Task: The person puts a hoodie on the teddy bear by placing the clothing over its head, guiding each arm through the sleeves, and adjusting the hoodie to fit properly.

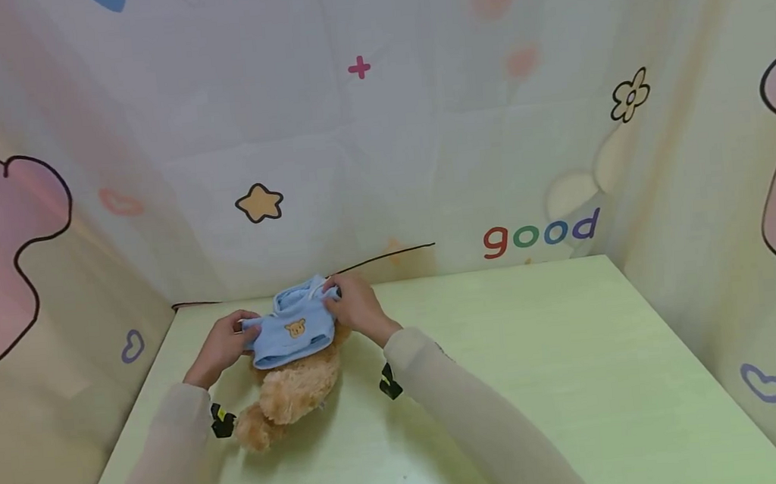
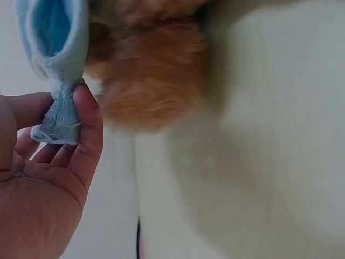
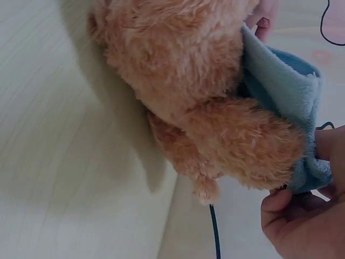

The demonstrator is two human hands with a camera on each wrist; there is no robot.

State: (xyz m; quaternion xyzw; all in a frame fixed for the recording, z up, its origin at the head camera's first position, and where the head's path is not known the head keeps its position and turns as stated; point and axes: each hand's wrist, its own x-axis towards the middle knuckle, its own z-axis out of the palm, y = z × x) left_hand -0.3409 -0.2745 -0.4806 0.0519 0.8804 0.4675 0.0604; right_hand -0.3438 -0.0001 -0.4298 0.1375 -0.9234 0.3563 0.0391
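Note:
A small light-blue hoodie with a bear-face patch is stretched between both hands, above a brown plush toy on the table. My left hand pinches one sleeve; in the left wrist view the sleeve cuff sticks out between thumb and fingers. My right hand grips the other sleeve side near the hood. In the right wrist view the fingers hold blue cloth close to a furry limb of the toy. The hoodie hides the toy's upper part in the head view.
The pale green table extends to the right of the toy. Printed curtains close off the back and both sides. A black wrist-strap piece sits at the right cuff, another at the left.

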